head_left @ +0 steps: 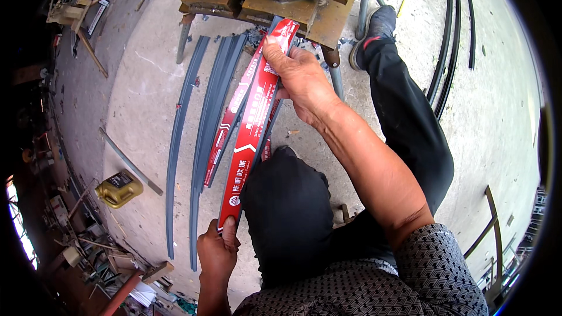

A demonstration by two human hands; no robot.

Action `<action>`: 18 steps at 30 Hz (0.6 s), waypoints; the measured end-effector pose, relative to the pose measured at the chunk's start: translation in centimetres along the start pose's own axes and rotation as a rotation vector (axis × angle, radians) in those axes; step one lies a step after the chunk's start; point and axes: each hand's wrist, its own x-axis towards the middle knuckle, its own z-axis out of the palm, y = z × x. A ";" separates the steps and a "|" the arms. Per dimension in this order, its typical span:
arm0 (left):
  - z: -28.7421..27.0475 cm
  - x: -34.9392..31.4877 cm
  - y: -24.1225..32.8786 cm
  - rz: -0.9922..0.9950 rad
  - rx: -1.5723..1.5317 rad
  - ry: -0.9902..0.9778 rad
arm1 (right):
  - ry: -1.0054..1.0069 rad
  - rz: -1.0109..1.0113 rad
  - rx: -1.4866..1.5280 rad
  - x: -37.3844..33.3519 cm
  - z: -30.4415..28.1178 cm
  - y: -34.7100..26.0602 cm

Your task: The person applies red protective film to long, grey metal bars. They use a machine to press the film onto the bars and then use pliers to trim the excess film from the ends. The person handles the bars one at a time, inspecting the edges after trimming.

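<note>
One red-faced grey strip (252, 129) is stretching above the concrete floor (143, 117); your left hand (218, 250) is pinching its near end, your right hand (302, 81) is clasping it near its far end. Long axis is running away from you, leaning right, tip pointing toward the brown machine (281, 4); contact there unclear. Your knee (287, 205) is crowding its right side; grey strips (213, 111) are lying left, open floor showing beyond. White lettering and a logo are marking the red.
</note>
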 end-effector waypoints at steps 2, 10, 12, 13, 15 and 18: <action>-0.2 -0.3 0.6 -0.009 0.004 -0.017 | -0.020 0.001 -0.035 0.4 -0.3 0.4; -0.5 -0.7 1.2 -0.018 0.008 -0.015 | 0.041 -0.019 -0.015 0.2 0.3 -0.2; -0.3 -0.5 0.8 -0.012 0.018 0.003 | 0.133 -0.091 -0.112 0.6 0.3 0.3; -0.1 -0.4 0.4 -0.003 0.014 0.011 | 0.195 -0.158 -0.204 1.4 -0.1 0.9; -0.1 -0.4 0.3 0.006 0.009 0.016 | 0.310 -0.267 -0.341 1.4 -0.5 1.2; -0.3 -0.6 0.7 0.013 0.009 0.012 | 0.475 -0.412 -0.446 0.4 -0.4 0.5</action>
